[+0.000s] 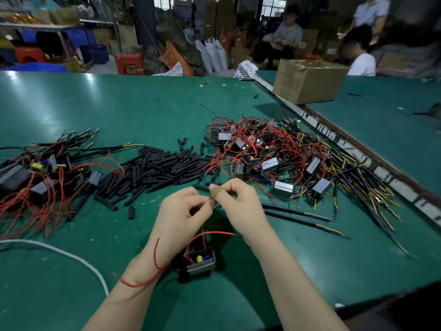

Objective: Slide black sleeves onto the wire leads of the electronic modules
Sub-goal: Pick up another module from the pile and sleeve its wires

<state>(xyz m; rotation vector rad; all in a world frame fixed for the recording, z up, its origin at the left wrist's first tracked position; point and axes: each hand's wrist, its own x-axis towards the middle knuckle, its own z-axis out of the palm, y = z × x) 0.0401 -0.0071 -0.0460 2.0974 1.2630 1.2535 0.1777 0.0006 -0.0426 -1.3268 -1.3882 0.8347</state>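
An electronic module [201, 263] with red leads lies on the green table [119, 111] between my forearms. Above it, my left hand [183, 211] and my right hand [236, 201] meet fingertip to fingertip, pinching something thin and dark; I cannot tell whether it is a lead or a sleeve. A black sleeve [202, 187] lies just beyond my fingers. One red lead drapes over my left wrist. A heap of loose black sleeves [155, 168] lies further out. Two sleeved leads [298, 216] lie to the right of my right hand.
A tangled pile of modules with red, yellow and blue wires [281, 158] sits at right, another pile with sleeved leads [43, 173] at left. A white cord [71, 256] curves at near left. A cardboard box [307, 80] stands far right. Several people sit beyond.
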